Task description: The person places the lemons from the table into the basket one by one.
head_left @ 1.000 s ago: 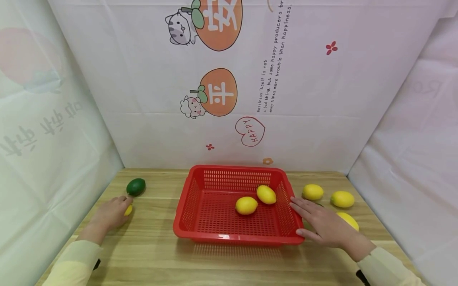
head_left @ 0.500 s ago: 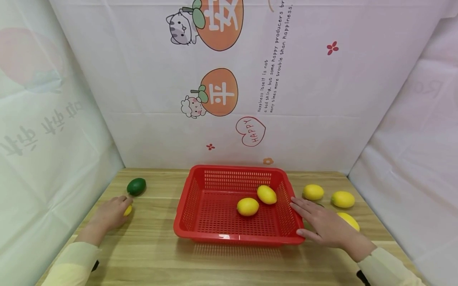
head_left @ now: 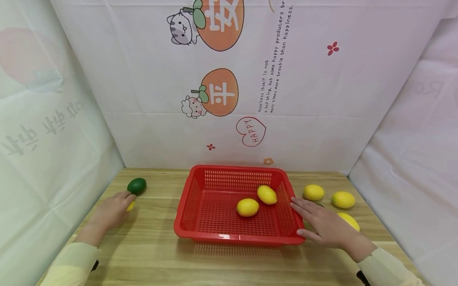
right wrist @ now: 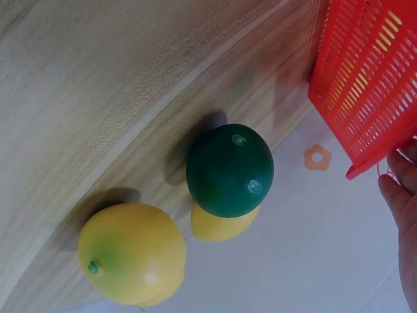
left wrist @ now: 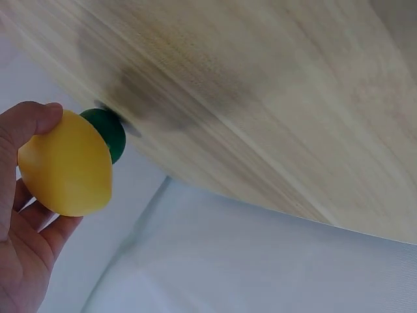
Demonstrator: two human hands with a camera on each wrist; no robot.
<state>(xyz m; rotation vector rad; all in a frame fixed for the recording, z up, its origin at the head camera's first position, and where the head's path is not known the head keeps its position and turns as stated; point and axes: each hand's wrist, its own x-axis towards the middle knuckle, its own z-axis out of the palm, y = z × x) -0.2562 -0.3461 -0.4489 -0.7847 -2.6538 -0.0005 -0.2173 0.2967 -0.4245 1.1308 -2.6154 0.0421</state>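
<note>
Our left grip (head_left: 111, 210) is holding a yellow lemon (left wrist: 65, 163) from opposite sides, presumably to stop it rolling, at nine o'clock from the red basket (head_left: 200, 236); our right grip (head_left: 322, 225), spread wide, is resting on the basket's three-o'clock rim, likely steadying it.

A wood-grained tabletop (head_left: 150, 258) spans the near part of the scene, and a white far cloth (head_left: 157, 139) hangs behind it, printed with two orange fruits (head_left: 219, 92), a striped cat (head_left: 181, 28), sideways English lettering (head_left: 275, 59), a red heart (head_left: 251, 131) and small flowers (head_left: 333, 48). The left cloth (head_left: 46, 186) bears a faded red fruit (head_left: 26, 57) and grey characters (head_left: 21, 140); the right cloth (head_left: 415, 159) is white and creased.
</note>
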